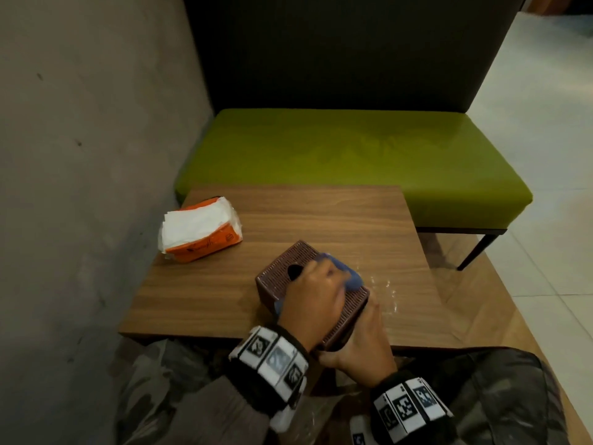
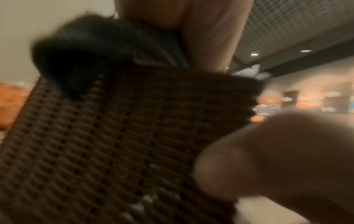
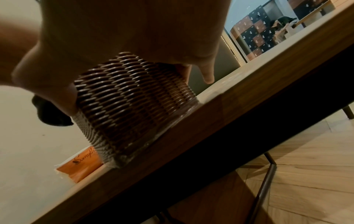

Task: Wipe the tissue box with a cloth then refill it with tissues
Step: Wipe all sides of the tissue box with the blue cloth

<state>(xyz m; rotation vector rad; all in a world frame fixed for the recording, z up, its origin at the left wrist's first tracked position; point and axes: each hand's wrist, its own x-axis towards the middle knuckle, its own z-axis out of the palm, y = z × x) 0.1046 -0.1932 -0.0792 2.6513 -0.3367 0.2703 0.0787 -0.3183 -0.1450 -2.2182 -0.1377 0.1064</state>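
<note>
A brown woven tissue box [image 1: 282, 263] stands near the front edge of the wooden table [image 1: 321, 213], its round top opening showing. My left hand [image 1: 313, 297] lies over the box top and holds a blue cloth [image 1: 351, 279] against it. The cloth sticks out past the fingers on the far right of the top. My right hand [image 1: 362, 340] grips the near right side of the box. In the right wrist view the thumb and fingers clasp the woven box [image 3: 134, 103]. The left wrist view is blurred, with the box wall [image 2: 114, 136] close up.
An opened orange pack of white tissues [image 1: 199, 229] lies at the table's far left, by the grey wall [image 1: 80, 155]. A green bench [image 1: 353, 155] stands behind the table. Wet streaks [image 1: 385, 290] shine on the tabletop right of the box.
</note>
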